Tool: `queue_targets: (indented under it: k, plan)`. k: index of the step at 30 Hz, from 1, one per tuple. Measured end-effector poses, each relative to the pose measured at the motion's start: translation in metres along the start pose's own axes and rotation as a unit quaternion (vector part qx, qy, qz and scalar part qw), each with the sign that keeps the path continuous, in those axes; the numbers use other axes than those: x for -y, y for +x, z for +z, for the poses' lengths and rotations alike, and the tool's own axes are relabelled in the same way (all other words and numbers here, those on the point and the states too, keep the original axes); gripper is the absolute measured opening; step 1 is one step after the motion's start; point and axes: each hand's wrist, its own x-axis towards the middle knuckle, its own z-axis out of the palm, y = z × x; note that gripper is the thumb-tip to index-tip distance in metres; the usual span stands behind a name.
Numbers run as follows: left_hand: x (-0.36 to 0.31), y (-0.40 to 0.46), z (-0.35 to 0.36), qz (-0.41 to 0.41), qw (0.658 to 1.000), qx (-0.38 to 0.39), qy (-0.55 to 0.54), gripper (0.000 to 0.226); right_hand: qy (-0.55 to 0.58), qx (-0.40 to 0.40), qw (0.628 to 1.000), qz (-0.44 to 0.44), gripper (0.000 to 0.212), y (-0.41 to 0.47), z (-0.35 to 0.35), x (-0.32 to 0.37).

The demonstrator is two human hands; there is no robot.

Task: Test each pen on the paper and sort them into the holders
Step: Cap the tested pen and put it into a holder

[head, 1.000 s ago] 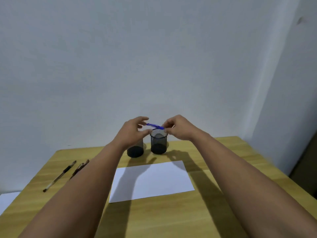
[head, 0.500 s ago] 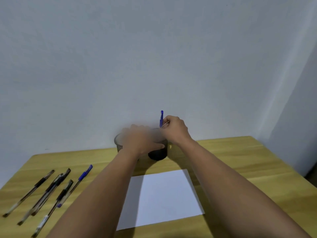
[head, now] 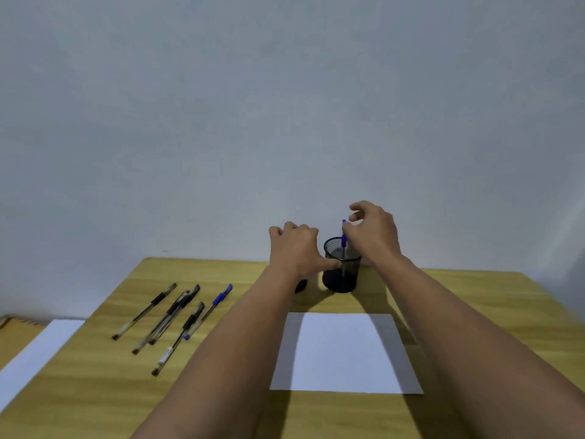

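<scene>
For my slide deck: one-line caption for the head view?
Blue pen stands in mesh holder; right hand above it, five pens wait.

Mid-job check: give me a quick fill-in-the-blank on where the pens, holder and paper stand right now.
1. The blue pen stands in the black mesh ____.
2. The white paper in front of the holder shows ____ pen marks.
3. The loose pens lie on the table to the ____ of the paper.
4. Among the loose pens, ____ has a blue cap.

Missing words: holder; no; left; one
</scene>
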Motion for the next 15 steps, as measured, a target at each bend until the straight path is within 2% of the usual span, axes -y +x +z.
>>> queue_targets:
  k: [3,6,10,15]
  plan:
    - [0.034,-0.021,-0.029,-0.032,0.998,-0.036,-0.035,0.074,0.030,-0.011,0.999,-0.036,0.033,-0.013,0.000,0.036]
    - [0.082,-0.052,-0.052,-0.091,0.991,-0.047,-0.089,0.058,0.044,0.020,0.997,-0.061,0.028,-0.035,0.018,0.074]
    - [0.145,-0.100,-0.057,-0.146,0.986,-0.024,-0.075,0.042,0.047,0.124,0.990,-0.054,0.018,-0.069,0.063,0.108]
    - [0.197,-0.137,-0.029,-0.169,0.984,0.021,-0.058,0.032,-0.038,0.255,0.966,-0.021,0.009,-0.096,0.142,0.119]
